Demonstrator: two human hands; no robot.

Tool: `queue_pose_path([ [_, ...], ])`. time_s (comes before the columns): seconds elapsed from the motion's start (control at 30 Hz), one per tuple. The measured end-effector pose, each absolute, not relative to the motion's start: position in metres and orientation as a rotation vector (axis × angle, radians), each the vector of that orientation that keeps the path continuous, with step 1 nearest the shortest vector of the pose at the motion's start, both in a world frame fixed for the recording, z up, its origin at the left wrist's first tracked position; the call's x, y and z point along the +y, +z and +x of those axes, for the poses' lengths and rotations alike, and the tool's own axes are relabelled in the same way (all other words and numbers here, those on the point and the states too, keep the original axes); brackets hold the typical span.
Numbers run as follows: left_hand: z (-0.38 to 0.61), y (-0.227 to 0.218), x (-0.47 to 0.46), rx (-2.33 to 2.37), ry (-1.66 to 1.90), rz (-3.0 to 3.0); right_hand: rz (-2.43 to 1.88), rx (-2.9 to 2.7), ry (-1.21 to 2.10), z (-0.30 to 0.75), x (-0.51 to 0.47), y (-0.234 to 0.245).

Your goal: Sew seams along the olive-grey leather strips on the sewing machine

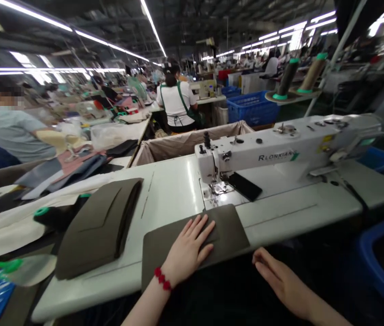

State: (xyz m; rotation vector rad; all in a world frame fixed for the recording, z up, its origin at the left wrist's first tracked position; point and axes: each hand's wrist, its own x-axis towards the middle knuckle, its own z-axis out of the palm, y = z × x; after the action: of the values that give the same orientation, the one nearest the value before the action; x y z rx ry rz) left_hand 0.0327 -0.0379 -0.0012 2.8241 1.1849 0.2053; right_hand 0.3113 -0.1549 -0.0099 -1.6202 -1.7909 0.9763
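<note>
So the flat olive-brown fabric panel (230, 226) is at the front edge of the pale green sewing table (167, 181), right below the needle end of the white sewing machine (246, 149). Its long axis runs side to side, the right end angled a bit away from the person, and the lower left corner pokes out past the table edge. The left hand (187, 249) lies flat on it, fingers slightly spread, thumb out. The right hand (276, 276) is off the edge, fingers curled; can't tell if they're pinching anything. There's bare tabletop left of the panel, up to the thick stack of olive-brown panels (103, 226), and a strip to its right. A black flat phone (245, 186) sits beside the needle area. The hand covers the panel's middle, and the needle tip's hard to make out.
</note>
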Motion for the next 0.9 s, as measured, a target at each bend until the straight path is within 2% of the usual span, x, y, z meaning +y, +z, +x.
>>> queue_pose_path([
  [0.17,0.037,-0.002,-0.039,1.184,0.163,2.850,-1.694,-1.702,1.116,0.306,-0.171,-0.036],
  [0.3,0.038,-0.002,-0.040,1.223,0.139,2.869,-1.758,-1.598,0.982,0.300,-0.170,-0.051],
  [0.57,0.037,0.000,-0.039,1.229,0.092,2.885,-1.756,-1.621,0.822,0.296,-0.160,-0.047],
  [0.9,0.036,-0.008,-0.036,1.200,0.224,2.940,-1.841,-1.730,0.783,0.309,-0.163,-0.055],
])
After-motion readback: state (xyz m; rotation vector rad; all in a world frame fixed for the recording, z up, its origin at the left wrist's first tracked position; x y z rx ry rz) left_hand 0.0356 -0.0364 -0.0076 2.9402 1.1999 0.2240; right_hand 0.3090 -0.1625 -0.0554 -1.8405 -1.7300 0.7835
